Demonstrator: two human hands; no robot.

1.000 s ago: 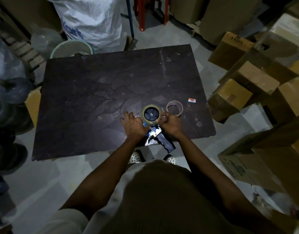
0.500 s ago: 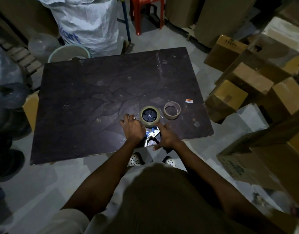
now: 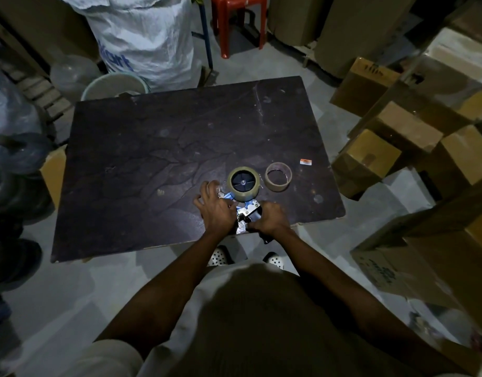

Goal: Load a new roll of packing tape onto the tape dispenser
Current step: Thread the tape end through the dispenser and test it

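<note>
A full roll of packing tape (image 3: 244, 195) sits on the black hub of the tape dispenser (image 3: 248, 210), which lies flat near the front edge of the dark table (image 3: 153, 159). My right hand (image 3: 268, 220) is closed around the dispenser's handle at the table edge. My left hand (image 3: 214, 209) rests on the dispenser's blue and metal front part, left of the roll, with its fingertips spread. Whether it pinches the tape end is hidden. An empty cardboard tape core (image 3: 278, 176) lies just right of the roll.
A small orange and white label (image 3: 306, 161) lies on the table at the right. Cardboard boxes (image 3: 370, 159) crowd the floor to the right. A white sack (image 3: 144, 36), a pale bucket (image 3: 114, 85) and a red stool (image 3: 238, 17) stand behind the table.
My right hand has left the roll's right side and moved back to grip the dispenser handle. My left hand has stayed on the dispenser's front. The camera has tilted a little.
</note>
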